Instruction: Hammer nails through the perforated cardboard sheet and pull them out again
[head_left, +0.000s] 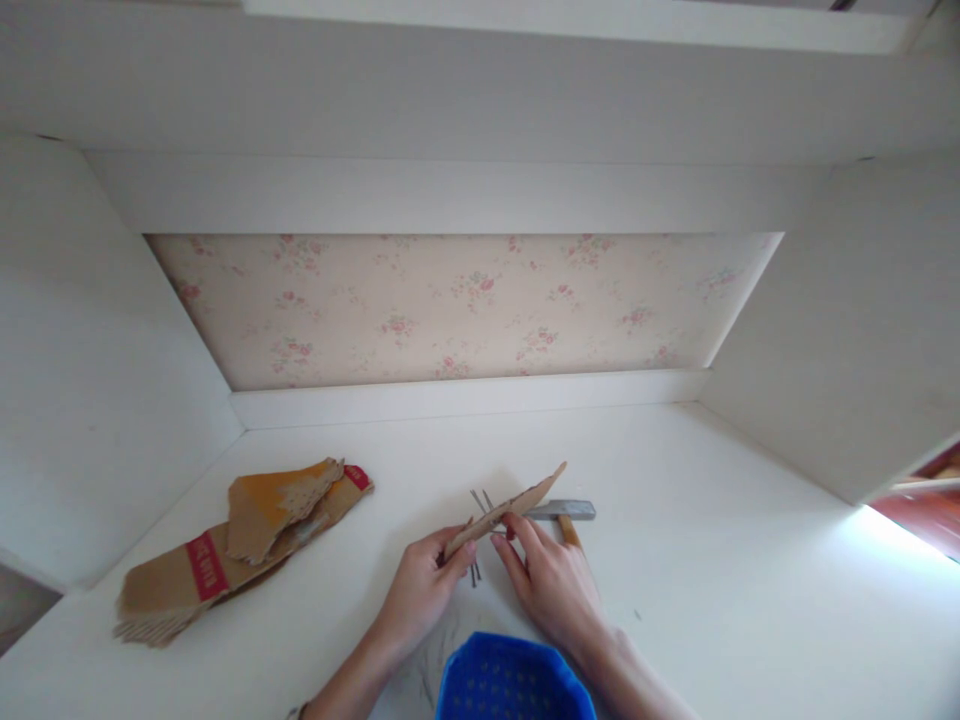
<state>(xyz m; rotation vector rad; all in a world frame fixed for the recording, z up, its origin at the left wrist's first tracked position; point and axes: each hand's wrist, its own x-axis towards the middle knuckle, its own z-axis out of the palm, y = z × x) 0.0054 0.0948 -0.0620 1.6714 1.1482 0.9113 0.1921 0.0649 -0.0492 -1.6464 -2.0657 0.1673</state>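
Observation:
A torn piece of brown cardboard (529, 497) is held edge-up above the white surface. My left hand (421, 588) pinches its near left end between thumb and fingers. Several thin nails (475, 574) show on both sides of it; whether all of them pass through cannot be made out. On the right, my right hand (553, 583) has its fingertips closed together against the cardboard's face, and what they pinch is hidden. Behind that hand lies a hammer (574, 510), its metal head showing and its wooden handle partly covered.
A blue perforated plastic basket (517, 646) stands at the front, between my forearms. Torn cardboard pieces (259, 540) with red and orange print lie on the left. White side panels (832, 330) and an overhead shelf (450, 95) enclose the surface (720, 560).

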